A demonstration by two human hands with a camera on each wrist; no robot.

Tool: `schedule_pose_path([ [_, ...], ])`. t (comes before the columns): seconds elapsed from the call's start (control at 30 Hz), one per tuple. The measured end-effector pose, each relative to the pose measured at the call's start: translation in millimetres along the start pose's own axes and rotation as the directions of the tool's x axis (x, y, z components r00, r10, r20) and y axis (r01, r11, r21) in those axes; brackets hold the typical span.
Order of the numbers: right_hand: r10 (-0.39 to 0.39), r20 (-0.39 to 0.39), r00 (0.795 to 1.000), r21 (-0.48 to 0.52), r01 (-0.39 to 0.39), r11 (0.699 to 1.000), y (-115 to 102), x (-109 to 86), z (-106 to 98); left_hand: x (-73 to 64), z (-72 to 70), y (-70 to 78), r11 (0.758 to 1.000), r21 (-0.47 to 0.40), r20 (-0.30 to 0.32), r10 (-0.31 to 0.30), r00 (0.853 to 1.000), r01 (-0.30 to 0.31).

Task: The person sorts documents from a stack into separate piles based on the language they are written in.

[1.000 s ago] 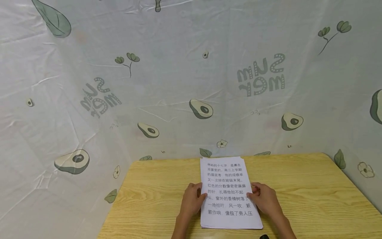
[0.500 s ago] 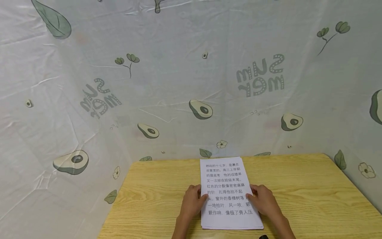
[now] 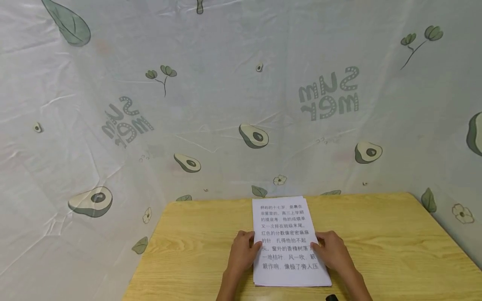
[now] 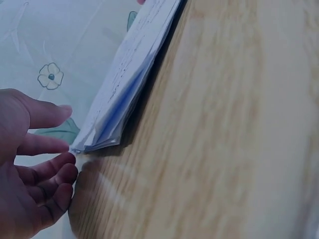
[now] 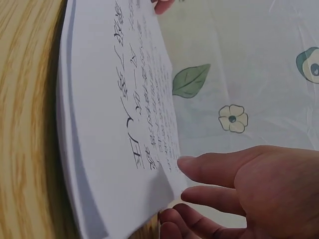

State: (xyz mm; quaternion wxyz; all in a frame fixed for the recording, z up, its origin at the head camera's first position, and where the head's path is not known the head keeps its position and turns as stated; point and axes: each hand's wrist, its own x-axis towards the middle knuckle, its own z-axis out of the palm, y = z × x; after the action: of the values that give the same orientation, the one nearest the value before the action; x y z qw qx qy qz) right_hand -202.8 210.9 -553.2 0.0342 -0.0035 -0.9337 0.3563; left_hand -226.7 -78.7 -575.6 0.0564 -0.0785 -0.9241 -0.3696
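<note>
Stack of printed paper sheets (image 3: 288,244), lying text upward on wood-grain table (image 3: 395,242), reaching to the far edge, with layers slightly uneven. At its two long sides, left hand (image 3: 241,253) and right hand (image 3: 333,251), each with thumb and forefinger parted, a visible gap between, fingertips at paper edges; pressing force impossible to tell. Behind, hanging cloth with avocado print (image 3: 226,100).

Stack of papers (image 3: 288,240) lies on the table (image 3: 391,242), lower mid of head view, a bit R of ctr, far end near the table's back edge. L hand (image 3: 242,253) at its L side, R hand (image 3: 333,253) at its R. Cloth (image 3: 226,83) hangs behind table, filling upper frame & L side. Small obj. (image 3: 332,297) at btm edge, R of ctr, mostly cut off.
</note>
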Motion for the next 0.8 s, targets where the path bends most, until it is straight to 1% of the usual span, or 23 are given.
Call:
schedule_pose_path([
  [0.1, -0.002, -0.014, 1.0, 0.005, 0.002, 1.0, -1.0, 0.8, -0.5, 1.2, 0.0, 1.9, 1.0, -0.019, -0.018, -0.017, 1.0, 0.016],
  [0.17, 0.003, -0.023, 1.0, 0.013, -0.002, 1.0, -2.3, 0.3, -0.9, 1.5, 0.0, 3.3, 0.998, -0.05, -0.025, -0.028, 0.999, 0.027],
  [0.27, 0.028, -0.015, 0.999, 0.071, -0.027, 0.997, -5.9, -0.7, -1.9, 2.1, 0.3, 5.3, 0.993, -0.115, -0.032, -0.028, 0.999, 0.024],
  [0.37, 0.042, -0.007, 0.999, 0.141, -0.041, 0.989, -9.7, -1.0, -3.6, 2.7, 0.5, 7.1, 0.979, -0.202, -0.036, -0.014, 0.999, 0.007],
  [0.43, 0.052, -0.002, 0.999, 0.176, -0.051, 0.983, -11.1, -1.0, -4.8, 2.6, 1.0, 7.9, 0.967, -0.254, -0.038, -0.013, 0.999, 0.003],
  [0.47, 0.056, 0.001, 0.998, 0.19, -0.055, 0.98, -11.3, -0.8, -5.3, 2.6, 1.2, 8.2, 0.961, -0.278, -0.035, -0.021, 0.999, 0.01],
  [0.67, 0.075, 0.021, 0.997, 0.263, -0.078, 0.962, -6.0, 1.4, -8.3, 3.9, 0.4, 5.2, 0.939, -0.341, -0.044, -0.07, 0.997, 0.051],
  [0.8, 0.105, 0.05, 0.993, 0.321, -0.115, 0.94, 0.6, 3.6, -9.2, 6.2, -3.9, -1.7, 0.918, -0.388, -0.035, -0.101, 0.994, 0.079],
])
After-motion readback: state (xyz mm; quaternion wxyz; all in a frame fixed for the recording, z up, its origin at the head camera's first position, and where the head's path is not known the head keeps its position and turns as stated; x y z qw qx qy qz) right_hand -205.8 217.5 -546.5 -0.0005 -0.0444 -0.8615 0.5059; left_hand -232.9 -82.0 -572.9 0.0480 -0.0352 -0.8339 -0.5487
